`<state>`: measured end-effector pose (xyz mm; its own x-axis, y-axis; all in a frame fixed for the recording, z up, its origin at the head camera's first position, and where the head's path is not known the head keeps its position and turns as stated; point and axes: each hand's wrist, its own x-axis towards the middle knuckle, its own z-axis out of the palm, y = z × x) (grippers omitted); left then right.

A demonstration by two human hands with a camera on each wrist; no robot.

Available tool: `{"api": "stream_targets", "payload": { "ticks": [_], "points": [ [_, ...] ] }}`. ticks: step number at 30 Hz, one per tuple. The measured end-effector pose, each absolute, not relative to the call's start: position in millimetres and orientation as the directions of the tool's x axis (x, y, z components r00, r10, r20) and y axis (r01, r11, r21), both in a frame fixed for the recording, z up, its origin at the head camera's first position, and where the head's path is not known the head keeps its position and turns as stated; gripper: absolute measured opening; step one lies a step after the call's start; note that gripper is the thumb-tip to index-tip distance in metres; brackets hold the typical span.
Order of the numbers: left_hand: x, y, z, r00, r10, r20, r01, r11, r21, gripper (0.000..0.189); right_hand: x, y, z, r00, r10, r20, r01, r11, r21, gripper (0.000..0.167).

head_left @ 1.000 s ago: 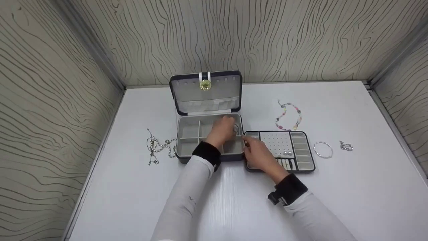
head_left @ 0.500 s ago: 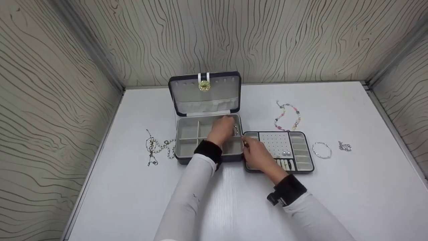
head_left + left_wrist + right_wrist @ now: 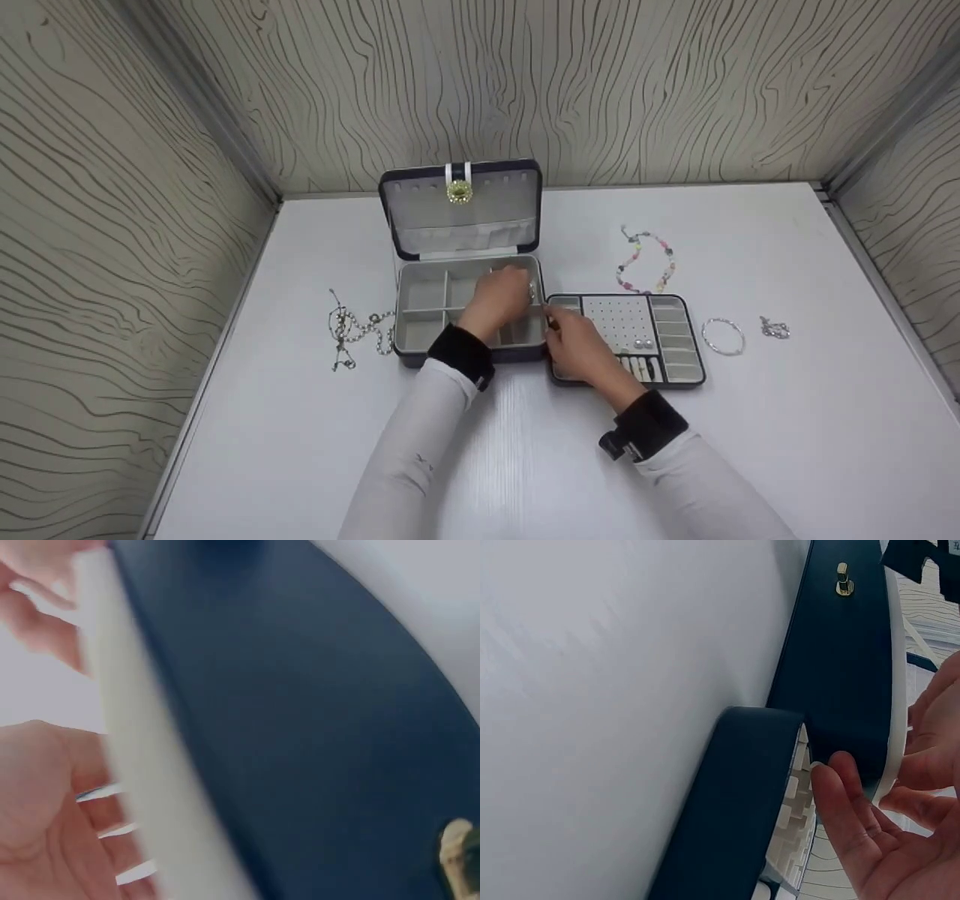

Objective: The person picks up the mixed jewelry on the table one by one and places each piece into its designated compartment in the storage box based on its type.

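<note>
A navy jewelry box (image 3: 471,355) stands with its lid (image 3: 465,206) raised and a pale divided interior. My left hand (image 3: 499,296) reaches into the back right compartment from above, fingers pointing down; its fingertips are hidden. A small silvery loop (image 3: 532,291) shows beside it at the right wall; whether the hand holds it cannot be told. At the box's front right corner my right hand (image 3: 577,345) grips the rim, with fingers outside and over the edge in the right wrist view. Under and beside that hand lies the jewelry tray (image 3: 621,324) with a pegboard and earrings.
Tangled chain necklaces (image 3: 360,330) lie left of the box. A colored bead bracelet (image 3: 645,262) lies behind the tray. A silver bracelet (image 3: 724,336) and a small bunched chain (image 3: 775,328) lie to its right. Patterned panels (image 3: 495,90) border the table.
My left hand has shifted slightly right and toward me within the compartment, so less of the silvery loop shows. The right hand keeps its place.
</note>
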<state>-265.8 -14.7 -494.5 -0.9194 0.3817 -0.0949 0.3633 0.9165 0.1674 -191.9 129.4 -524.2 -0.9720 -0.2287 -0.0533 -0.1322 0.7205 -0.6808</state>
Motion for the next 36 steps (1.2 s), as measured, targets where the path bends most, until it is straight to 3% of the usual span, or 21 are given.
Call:
{"api": "stream_targets", "payload": {
  "ticks": [5, 13, 19, 25, 30, 36],
  "points": [
    [-246, -28, -485, -0.914, 0.404, -0.030, 0.391, 0.900, 0.193, 0.018, -192, 129, -525, -0.972, -0.229, -0.050, -0.133, 0.715, -0.687, 0.042],
    [-218, -72, -478, -0.939, 0.340, 0.051, 0.334, 0.866, 0.372, 0.038, -193, 129, -525, -0.973, -0.218, -0.072, -0.108, 0.711, -0.695, 0.044],
    [-207, -112, -474, -0.984, 0.118, 0.133, 0.171, 0.837, 0.521, 0.035, -193, 129, -524, -0.974, -0.213, -0.074, -0.103, 0.713, -0.694, 0.044],
    [-205, -154, -476, -0.976, -0.108, 0.187, 0.033, 0.783, 0.621, 0.033, -192, 128, -524, -0.972, -0.218, -0.084, -0.099, 0.712, -0.695, 0.044],
    [-205, -193, -493, -0.964, -0.218, 0.150, -0.076, 0.773, 0.630, 0.031, -191, 128, -523, -0.971, -0.215, -0.103, -0.087, 0.722, -0.687, 0.044],
    [-205, -227, -521, -0.958, -0.286, 0.009, -0.220, 0.759, 0.613, 0.032, -192, 128, -522, -0.972, -0.214, -0.102, -0.086, 0.720, -0.689, 0.044]
  ]
}}
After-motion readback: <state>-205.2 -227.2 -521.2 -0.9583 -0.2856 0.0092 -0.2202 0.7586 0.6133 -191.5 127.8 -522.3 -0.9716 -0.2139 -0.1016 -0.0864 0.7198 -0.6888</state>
